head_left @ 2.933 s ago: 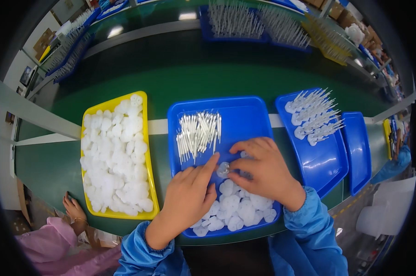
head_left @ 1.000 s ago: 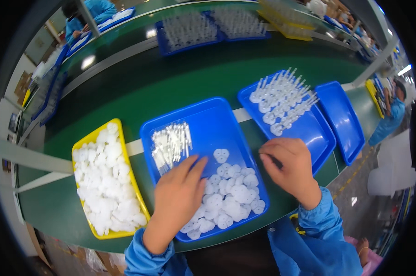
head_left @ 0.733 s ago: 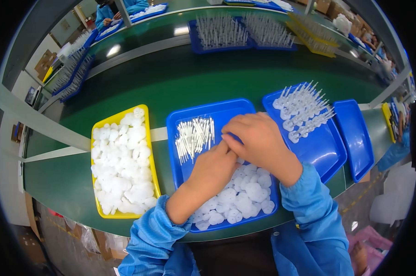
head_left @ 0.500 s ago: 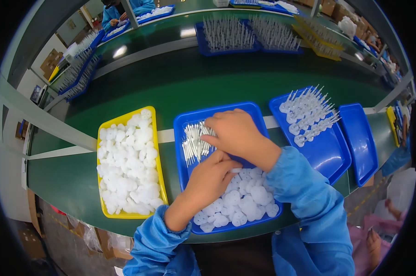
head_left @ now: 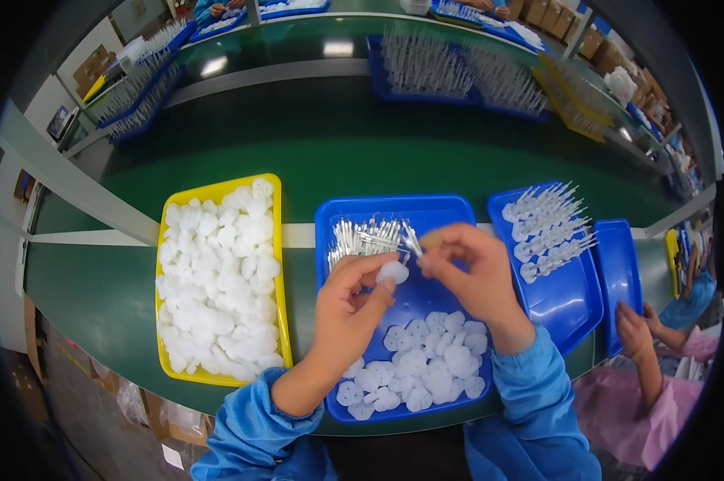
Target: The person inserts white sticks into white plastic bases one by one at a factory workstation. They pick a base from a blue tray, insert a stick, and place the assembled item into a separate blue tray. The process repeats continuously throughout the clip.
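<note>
My left hand (head_left: 352,303) is closed, pinching a small white plastic disc (head_left: 394,272) between thumb and fingertips. My right hand (head_left: 478,272), slightly blurred, is closed on a few thin silvery-white rods (head_left: 411,239) just to the right of that disc. Both hands hover over a blue tray (head_left: 426,210). At its far left lies a heap of similar rods (head_left: 362,239); its near part holds a pile of translucent white discs (head_left: 435,370). A second blue tray (head_left: 566,309), to the right, carries rows of discs with rods standing in them (head_left: 548,228).
A yellow tray (head_left: 278,264) full of white discs stands at the left. Beside another blue tray (head_left: 618,264) at the far right are a co-worker's hands (head_left: 636,329) and pink sleeves. Trays of upright rods (head_left: 426,68) stand at the back, and a pale post (head_left: 81,180) rises left.
My hands have moved apart. The right has come away from the rod heap with rods; the left has risen, its disc now in plain view. A co-worker's hands have reached the far-right tray.
</note>
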The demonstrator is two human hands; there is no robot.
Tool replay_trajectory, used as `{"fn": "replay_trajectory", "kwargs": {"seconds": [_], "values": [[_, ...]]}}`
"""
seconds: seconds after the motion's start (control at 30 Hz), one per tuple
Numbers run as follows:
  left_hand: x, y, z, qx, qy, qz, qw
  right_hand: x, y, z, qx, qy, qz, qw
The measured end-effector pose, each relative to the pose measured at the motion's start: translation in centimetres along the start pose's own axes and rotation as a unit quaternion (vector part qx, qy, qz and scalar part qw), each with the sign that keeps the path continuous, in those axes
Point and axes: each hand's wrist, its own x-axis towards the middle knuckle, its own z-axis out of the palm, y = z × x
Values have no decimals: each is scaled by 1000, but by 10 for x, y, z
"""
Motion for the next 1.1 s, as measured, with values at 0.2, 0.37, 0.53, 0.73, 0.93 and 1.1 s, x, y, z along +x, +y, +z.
{"fn": "replay_trajectory", "kwargs": {"seconds": [0.2,0.37,0.53,0.73,0.93,1.1], "values": [[-1,2,1,-17,-17,-9,1000,-31,4,0,-141,-26,-108,984],[-1,6,2,-19,-10,-10,1000,-40,3,-2,-238,-15,-89,967],[-3,10,4,48,10,11,999,-42,3,-3,-236,-14,-109,965],[-2,10,4,151,-3,81,985,-45,-10,-6,-159,-50,-21,986],[-5,17,6,261,-5,149,954,-45,-17,-1,-148,-53,10,988],[-4,18,4,322,-34,189,927,-45,-3,-1,-245,-17,-147,958]]}}
